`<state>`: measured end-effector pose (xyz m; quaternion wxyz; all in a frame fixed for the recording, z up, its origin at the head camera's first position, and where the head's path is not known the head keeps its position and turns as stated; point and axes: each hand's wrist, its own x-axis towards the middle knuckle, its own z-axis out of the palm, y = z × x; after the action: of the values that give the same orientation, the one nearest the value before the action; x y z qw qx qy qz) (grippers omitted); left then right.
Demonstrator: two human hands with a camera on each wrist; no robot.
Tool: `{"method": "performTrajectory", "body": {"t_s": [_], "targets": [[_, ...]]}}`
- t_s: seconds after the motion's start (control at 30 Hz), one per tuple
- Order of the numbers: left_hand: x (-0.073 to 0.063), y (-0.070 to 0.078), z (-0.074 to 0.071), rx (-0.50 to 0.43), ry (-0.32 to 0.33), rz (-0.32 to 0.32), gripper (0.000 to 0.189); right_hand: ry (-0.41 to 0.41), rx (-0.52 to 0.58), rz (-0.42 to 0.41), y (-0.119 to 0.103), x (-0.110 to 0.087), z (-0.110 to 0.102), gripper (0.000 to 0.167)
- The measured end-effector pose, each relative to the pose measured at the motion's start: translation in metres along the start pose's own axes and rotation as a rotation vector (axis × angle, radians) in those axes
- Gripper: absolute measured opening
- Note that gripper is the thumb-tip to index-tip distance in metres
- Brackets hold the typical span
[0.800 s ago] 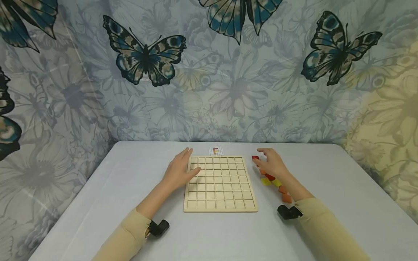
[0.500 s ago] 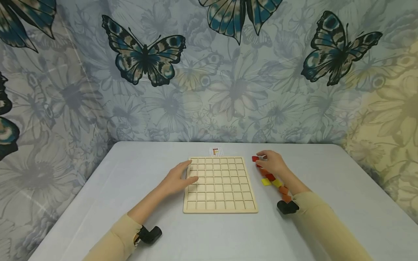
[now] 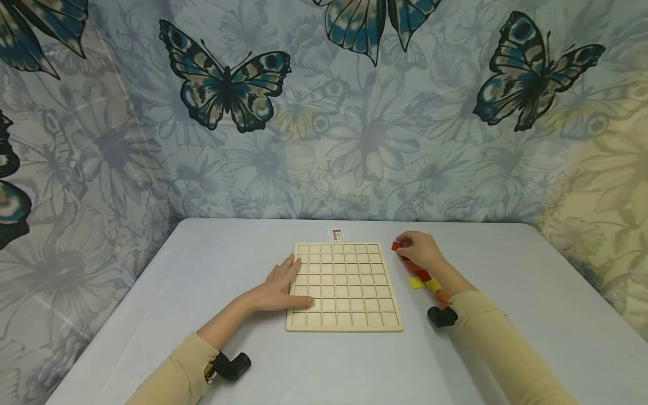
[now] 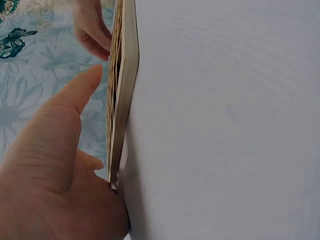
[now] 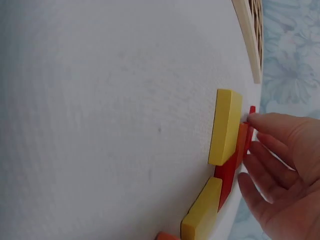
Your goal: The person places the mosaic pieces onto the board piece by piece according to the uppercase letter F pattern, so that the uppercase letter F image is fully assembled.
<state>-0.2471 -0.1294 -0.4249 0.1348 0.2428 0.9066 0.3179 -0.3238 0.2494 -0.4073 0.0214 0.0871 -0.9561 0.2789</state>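
left hand (image 3: 278,290) whole; head view only

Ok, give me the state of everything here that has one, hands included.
Grid board: flat on the table, visible cells unfilled.
Pattern card: beyond the board, printed side showing.
Yellow tiles: loose, right of the board.
Left hand: open, at the board's left edge.
Right hand: fingers bent.
Far red tile: at that hand's fingertips; grip unclear.

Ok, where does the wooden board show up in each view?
Head: the wooden board lies flat, below the picture's centre.
Left wrist: wooden board nearly edge-on, left of centre, running down from the top edge.
Right wrist: wooden board at upper right, cut off by the top edge.
Shared landmark: the right hand.
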Motion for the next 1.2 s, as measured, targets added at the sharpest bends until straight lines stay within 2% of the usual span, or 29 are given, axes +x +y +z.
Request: {"method": "performTrajectory", "body": {"t_s": [0.17,0.33,0.53,0.67,0.83,1.2], "targets": [[-0.001,0.000,-0.001,0.000,-0.013,-0.008,0.116,-0.023,0.035,0.008,0.001,-0.003,-0.005,0.037],[-0.002,-0.001,-0.002,-0.010,-0.010,-0.003,0.113,-0.029,0.016,0.003,0.004,-0.003,-0.007,0.035],[-0.003,-0.003,-0.002,-0.026,-0.011,-0.001,0.113,0.008,-0.010,-0.016,0.003,-0.002,-0.004,0.034],[-0.004,-0.004,-0.002,-0.038,-0.021,-0.015,0.111,0.039,0.011,0.004,0.002,-0.001,-0.002,0.035],[-0.003,-0.004,-0.003,-0.045,-0.023,-0.021,0.108,0.067,0.085,0.032,-0.005,-0.001,0.001,0.037],[-0.006,-0.002,-0.002,-0.016,-0.041,0.020,0.102,0.039,0.160,0.004,-0.033,-0.003,0.015,0.040]]}}
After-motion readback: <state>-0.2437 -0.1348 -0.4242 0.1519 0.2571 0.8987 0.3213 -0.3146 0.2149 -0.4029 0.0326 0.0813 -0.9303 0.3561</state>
